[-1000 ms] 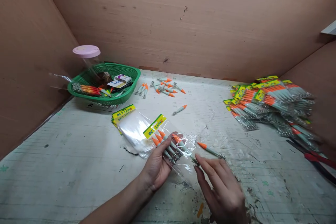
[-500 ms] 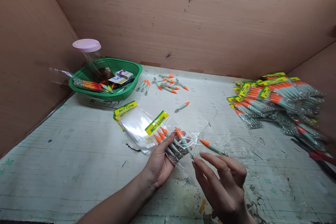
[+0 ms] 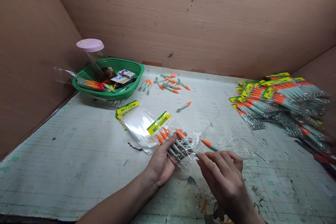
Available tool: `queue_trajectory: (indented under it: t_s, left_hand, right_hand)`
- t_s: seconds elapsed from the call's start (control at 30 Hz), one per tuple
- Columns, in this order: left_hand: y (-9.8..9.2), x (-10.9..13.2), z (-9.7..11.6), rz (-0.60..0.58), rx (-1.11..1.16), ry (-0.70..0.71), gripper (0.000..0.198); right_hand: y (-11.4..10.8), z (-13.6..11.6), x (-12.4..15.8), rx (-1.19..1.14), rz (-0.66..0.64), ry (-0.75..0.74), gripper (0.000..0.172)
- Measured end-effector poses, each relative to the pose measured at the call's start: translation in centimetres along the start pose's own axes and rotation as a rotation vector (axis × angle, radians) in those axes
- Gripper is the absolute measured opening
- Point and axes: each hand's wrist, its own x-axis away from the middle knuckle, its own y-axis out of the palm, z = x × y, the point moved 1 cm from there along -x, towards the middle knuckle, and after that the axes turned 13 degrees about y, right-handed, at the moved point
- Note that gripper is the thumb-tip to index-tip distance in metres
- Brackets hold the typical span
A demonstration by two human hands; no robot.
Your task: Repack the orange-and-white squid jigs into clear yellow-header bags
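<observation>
My left hand [image 3: 160, 163] grips a clear plastic bag [image 3: 173, 139] with a yellow-green "BCT LURE" header; several orange-tipped grey squid lures lie inside it. My right hand [image 3: 223, 178] is at the bag's open lower end, its fingertips pinched on the hook end of one lure there. A loose lure [image 3: 210, 145] lies on the table just past my right fingers. Under the bag sits a stack of empty bags [image 3: 131, 119] with the same header.
A green basket [image 3: 131, 91] with small boxes, lures and a pink-lidded jar [image 3: 90, 47] stands at the back left. Loose lures [image 3: 169, 84] are scattered behind, one lure [image 3: 183, 106] apart. A heap of filled bags [image 3: 280, 101] lies right. Brown boards wall the table.
My right hand has moved forward and closed its fingers at the bag's open end. The left hand keeps its hold on the bag. The camera has shifted slightly.
</observation>
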Motion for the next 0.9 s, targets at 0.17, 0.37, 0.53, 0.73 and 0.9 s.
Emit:
queue_trajectory:
  t_s: [0.17,0.37,0.53,0.73,0.9]
  left_hand:
    - [0.0,0.1,0.0,0.001,-0.004,-0.01,0.018]
    - [0.0,0.2,0.2,0.025,0.012,-0.041,0.021]
    - [-0.2,0.0,0.2,0.037,0.005,-0.04,0.023]
    - [0.0,0.2,0.2,0.058,0.012,-0.061,0.023]
    - [0.0,0.2,0.3,0.058,0.006,-0.026,0.02]
  right_hand:
    - [-0.1,0.0,-0.3,-0.084,-0.007,0.112,0.011]
    - [-0.3,0.3,-0.4,-0.156,-0.046,0.294,0.007]
    - [-0.3,-0.2,-0.3,-0.177,0.147,0.372,0.013]
    - [-0.5,-0.9,-0.3,-0.168,0.134,0.171,0.026]
    - [-1.1,-0.6,-0.4,-0.173,0.15,0.159,0.023]
